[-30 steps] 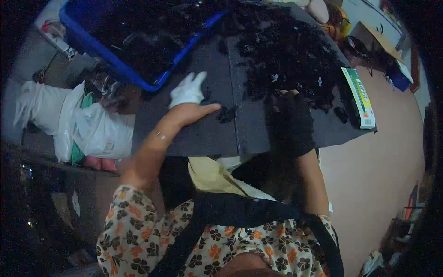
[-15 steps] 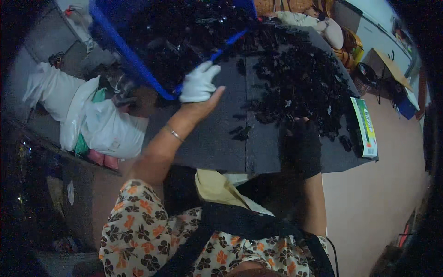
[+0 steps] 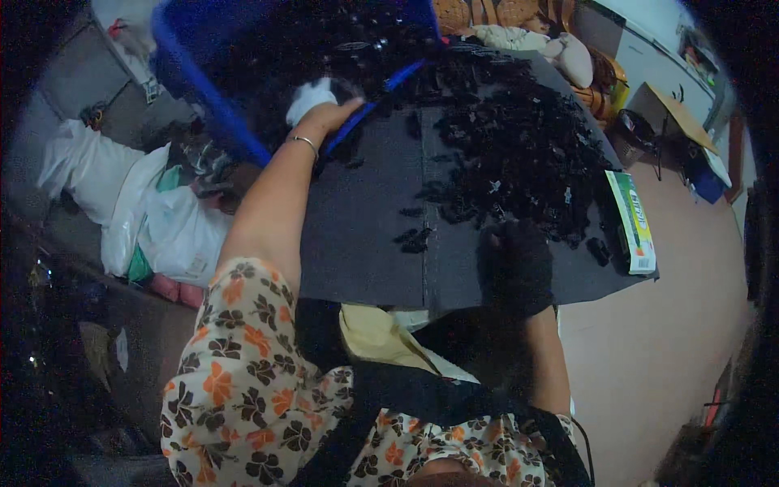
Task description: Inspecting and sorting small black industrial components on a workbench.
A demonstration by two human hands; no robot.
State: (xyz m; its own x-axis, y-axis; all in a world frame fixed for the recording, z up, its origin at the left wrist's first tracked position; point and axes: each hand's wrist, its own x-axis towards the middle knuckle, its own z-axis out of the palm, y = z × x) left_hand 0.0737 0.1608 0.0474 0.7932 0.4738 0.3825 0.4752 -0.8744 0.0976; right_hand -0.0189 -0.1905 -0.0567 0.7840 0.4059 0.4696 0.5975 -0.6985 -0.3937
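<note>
My left hand (image 3: 320,114), in a white glove with the thumb bare, reaches over the near rim of a blue bin (image 3: 350,128) full of small dark pieces (image 3: 280,49). Its fingers are blurred against the dark contents, so their grip does not show. A black glove covers my right hand (image 3: 519,264), which is over the grey table covering (image 3: 365,243), at the near edge of a spread heap of small black parts (image 3: 519,154). The glove blends with its shadow and its fingers cannot be made out.
A green, yellow and white box (image 3: 631,223) lies at the table's right edge. White plastic bags (image 3: 182,231) stand at the left. Tan paper (image 3: 377,337) sticks out below the near edge. A chair with orange-brown woven parts (image 3: 519,15) stands behind.
My left hand has moved forward and left, from the bin's near rim into the bin. My right hand has drawn slightly back from the heap. The whole view has shifted a little.
</note>
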